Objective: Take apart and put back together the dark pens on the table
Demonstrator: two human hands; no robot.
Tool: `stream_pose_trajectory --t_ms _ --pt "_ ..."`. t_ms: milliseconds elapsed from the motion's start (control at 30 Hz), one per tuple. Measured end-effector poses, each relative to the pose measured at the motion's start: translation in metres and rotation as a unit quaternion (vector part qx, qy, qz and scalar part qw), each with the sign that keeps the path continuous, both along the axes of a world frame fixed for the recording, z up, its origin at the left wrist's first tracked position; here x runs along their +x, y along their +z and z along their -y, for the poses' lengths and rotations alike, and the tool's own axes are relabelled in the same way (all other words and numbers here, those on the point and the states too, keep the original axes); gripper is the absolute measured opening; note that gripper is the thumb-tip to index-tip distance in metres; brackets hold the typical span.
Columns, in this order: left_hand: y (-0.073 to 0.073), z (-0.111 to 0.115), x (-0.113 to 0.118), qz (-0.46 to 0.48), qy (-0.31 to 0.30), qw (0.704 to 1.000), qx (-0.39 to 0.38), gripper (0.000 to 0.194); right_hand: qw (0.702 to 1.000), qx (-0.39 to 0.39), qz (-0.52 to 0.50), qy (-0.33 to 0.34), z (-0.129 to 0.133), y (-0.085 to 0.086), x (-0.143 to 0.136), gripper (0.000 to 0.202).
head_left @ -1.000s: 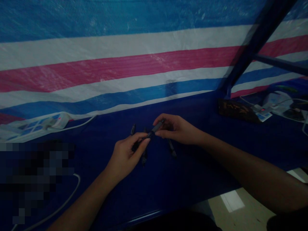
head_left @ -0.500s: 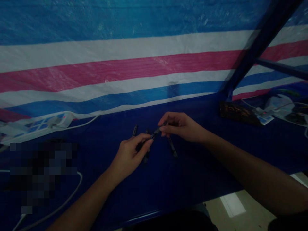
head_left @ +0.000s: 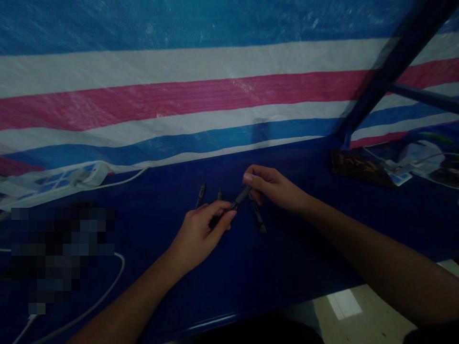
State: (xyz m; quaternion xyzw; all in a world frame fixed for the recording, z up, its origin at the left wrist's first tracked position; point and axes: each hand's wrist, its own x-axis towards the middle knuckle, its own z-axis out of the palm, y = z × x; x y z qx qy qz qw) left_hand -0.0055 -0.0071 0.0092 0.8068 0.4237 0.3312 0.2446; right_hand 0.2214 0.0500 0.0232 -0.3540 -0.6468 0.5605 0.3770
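Note:
Between my two hands is a dark pen, tilted up to the right. My left hand is closed on its lower end, thumb and fingers pinching it. The fingers of my right hand are closed at its upper end. On the blue table lie more dark pens: one behind my left hand, another partly hidden by that hand, and a third just below my right hand.
White power strips with a cable lie at the back left, above a pixelated dark area. A dark brown block and a plugged strip are at the right. A striped sheet hangs behind, beside a blue metal post.
More of the held pen's grey barrel shows between my hands. The right thumb has shifted up towards the pen's upper end. The whole view has moved slightly.

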Motion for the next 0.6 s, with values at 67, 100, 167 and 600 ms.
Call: stream_pose_trajectory --t_ms 67,100,167,600 --pt "0.001 0.001 0.001 0.01 -0.001 1.0 -0.015 0.013 0.999 -0.012 -0.039 0.03 0.0 -0.001 -0.001 0.029" --pt "0.0 0.001 0.002 0.017 0.0 1.0 -0.023 0.014 0.997 -0.015 -0.055 0.045 0.0 -0.001 -0.001 0.029" --pt "-0.001 0.001 0.003 0.036 0.012 0.999 -0.027 0.016 0.995 -0.017 -0.086 0.052 0.001 -0.002 -0.003 0.023" --pt "-0.009 0.003 0.013 -0.061 0.086 0.968 0.229 0.028 0.992 0.007 -0.058 -0.112 0.017 -0.004 -0.02 0.037"
